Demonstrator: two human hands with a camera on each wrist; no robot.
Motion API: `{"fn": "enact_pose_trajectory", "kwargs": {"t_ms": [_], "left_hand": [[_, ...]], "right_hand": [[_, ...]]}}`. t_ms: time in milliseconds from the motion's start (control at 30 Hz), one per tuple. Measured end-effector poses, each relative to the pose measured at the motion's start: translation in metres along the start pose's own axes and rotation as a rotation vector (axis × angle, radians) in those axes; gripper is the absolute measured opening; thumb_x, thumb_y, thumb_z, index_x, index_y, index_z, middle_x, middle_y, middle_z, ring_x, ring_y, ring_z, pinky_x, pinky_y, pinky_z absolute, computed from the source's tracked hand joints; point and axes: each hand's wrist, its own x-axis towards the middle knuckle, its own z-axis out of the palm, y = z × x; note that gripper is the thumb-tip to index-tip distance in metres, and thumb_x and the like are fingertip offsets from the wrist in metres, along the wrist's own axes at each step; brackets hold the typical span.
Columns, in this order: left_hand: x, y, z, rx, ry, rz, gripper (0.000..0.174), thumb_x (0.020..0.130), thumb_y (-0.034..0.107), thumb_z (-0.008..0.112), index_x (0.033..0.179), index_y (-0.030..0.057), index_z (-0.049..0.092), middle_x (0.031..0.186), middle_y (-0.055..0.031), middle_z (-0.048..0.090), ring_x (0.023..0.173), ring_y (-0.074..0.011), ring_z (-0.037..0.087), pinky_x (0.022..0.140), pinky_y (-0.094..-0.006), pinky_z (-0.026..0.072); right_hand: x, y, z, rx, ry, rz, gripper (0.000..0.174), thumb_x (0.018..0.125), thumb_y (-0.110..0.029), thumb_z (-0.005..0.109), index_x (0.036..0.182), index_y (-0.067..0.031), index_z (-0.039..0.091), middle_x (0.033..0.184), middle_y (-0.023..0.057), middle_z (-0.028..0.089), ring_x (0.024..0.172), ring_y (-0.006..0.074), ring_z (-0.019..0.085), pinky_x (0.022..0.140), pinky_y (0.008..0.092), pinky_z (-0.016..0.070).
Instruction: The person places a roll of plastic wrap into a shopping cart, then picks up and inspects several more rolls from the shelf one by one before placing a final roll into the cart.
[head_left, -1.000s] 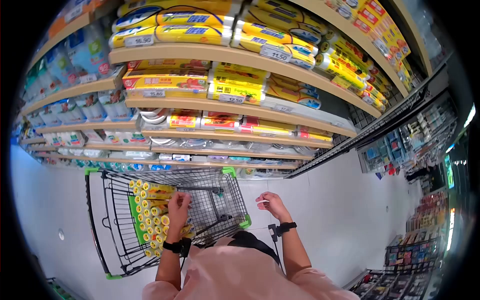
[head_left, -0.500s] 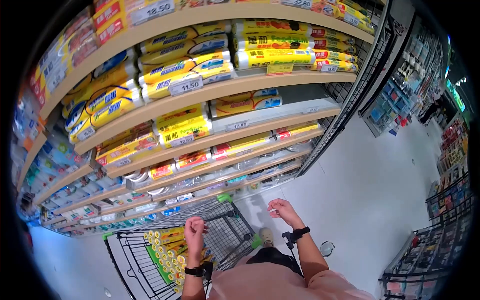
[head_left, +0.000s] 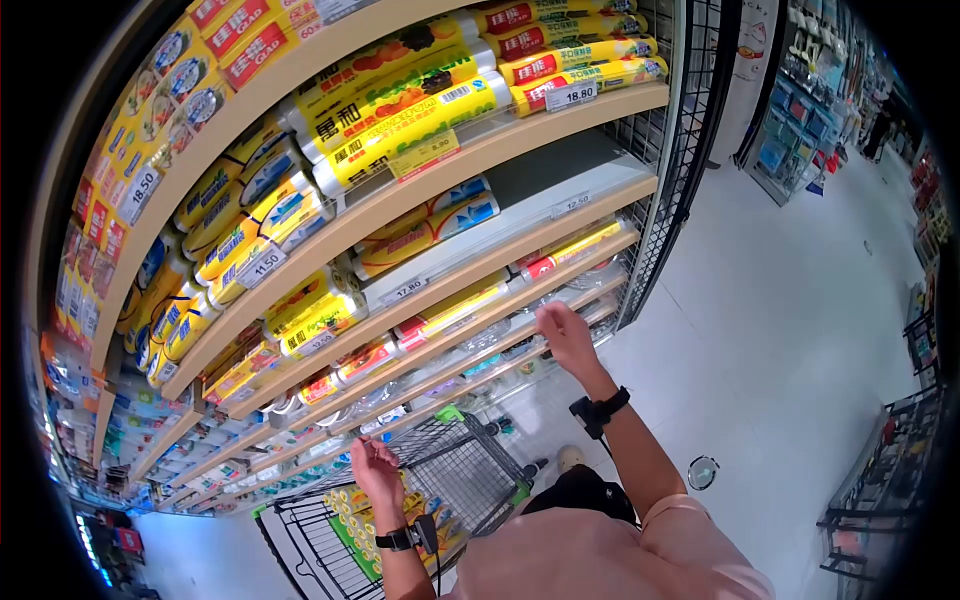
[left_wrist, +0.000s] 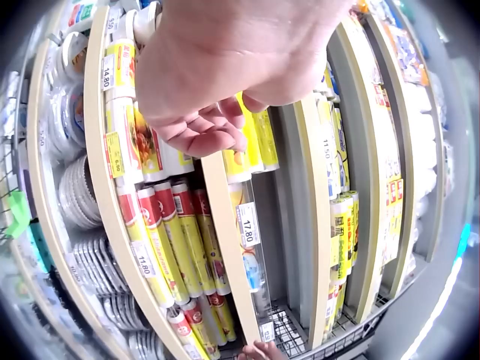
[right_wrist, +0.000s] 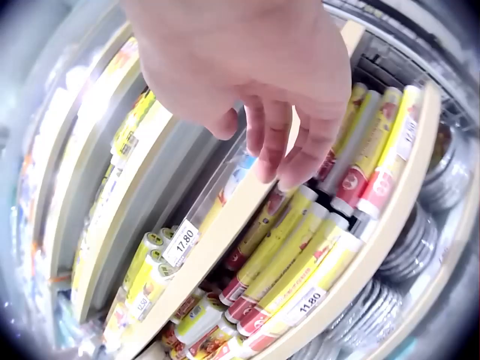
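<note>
My right hand (head_left: 568, 338) is held out in front of the shelves with its fingers loosely curled and nothing in them. In the right wrist view, those fingers (right_wrist: 271, 150) hang before yellow-and-red boxed rolls (right_wrist: 289, 247) tagged 11.80. Over the shopping cart (head_left: 460, 465) is my left hand (head_left: 376, 472), bare and loosely bent. The left wrist view shows that hand (left_wrist: 232, 64) in front of a yellow roll (left_wrist: 264, 139). Several yellow rolls (head_left: 352, 525) lie stacked in the cart. Two yellow-and-blue rolls (head_left: 420, 232) lie on the shelf tagged 17.80.
Curved shelf edges (head_left: 500, 135) run across the front, holding yellow rolls (head_left: 405, 125) of cling film or bags. A black wire side panel (head_left: 675, 180) ends the unit at the right. Pale floor (head_left: 760, 330) stretches right towards another rack (head_left: 880, 490).
The head view has turned right and come nearer the shelves. My right hand has moved forward towards the lower shelves. The left hand stays over the cart, still holding nothing.
</note>
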Motion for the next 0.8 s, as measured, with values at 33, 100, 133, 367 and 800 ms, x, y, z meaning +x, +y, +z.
{"fn": "enact_pose_trajectory", "kwargs": {"t_ms": [33,100,133,367,800], "left_hand": [[-0.002,-0.003,0.009,-0.015,0.004,0.000,0.023,0.103,0.033,0.050,0.107,0.0114,0.054,0.079,-0.0010,0.056,0.064,-0.0102,0.048,0.056,-0.0248,0.0379],[-0.008,-0.007,0.025,-0.036,0.018,0.003,0.023,0.103,0.033,0.050,0.110,0.0119,0.054,0.081,-0.0009,0.056,0.065,-0.0100,0.048,0.056,-0.0245,0.0379],[-0.011,-0.008,0.029,-0.024,-0.021,0.000,0.023,0.103,0.032,0.050,0.113,0.0122,0.053,0.083,-0.0012,0.056,0.066,-0.0100,0.048,0.058,-0.0242,0.0379],[-0.029,-0.003,0.053,0.068,0.049,0.118,0.020,0.102,0.028,0.052,0.113,0.0121,0.053,0.084,-0.0017,0.055,0.067,-0.0103,0.049,0.058,-0.0241,0.0394],[-0.069,0.005,0.040,0.141,0.232,0.130,0.029,0.104,0.029,0.049,0.126,0.0114,0.049,0.084,0.0001,0.055,0.068,-0.0093,0.050,0.058,-0.0230,0.0407]], "right_hand": [[0.013,-0.024,-0.005,-0.130,0.004,-0.080,0.026,0.095,-0.024,0.061,0.108,-0.0015,0.061,0.081,0.0093,0.066,0.072,0.0203,0.065,0.068,0.0350,0.0516],[0.046,-0.042,-0.007,-0.351,0.151,-0.558,0.031,0.091,-0.022,0.064,0.117,-0.0043,0.060,0.095,0.0135,0.066,0.091,0.0288,0.063,0.081,0.0398,0.0499],[0.060,-0.063,-0.009,-0.441,0.120,-0.557,0.034,0.089,-0.020,0.065,0.119,-0.0051,0.059,0.102,0.0145,0.064,0.099,0.0314,0.058,0.087,0.0408,0.0471],[0.174,-0.108,0.012,-0.893,-0.061,-0.694,0.038,0.086,-0.014,0.060,0.123,-0.0081,0.060,0.111,0.0152,0.064,0.108,0.0345,0.056,0.095,0.0449,0.0430],[0.249,-0.088,0.034,-1.055,-0.476,-0.366,0.057,0.083,-0.029,0.070,0.134,-0.0108,0.050,0.119,0.0199,0.064,0.113,0.0363,0.061,0.095,0.0462,0.0489]]}}
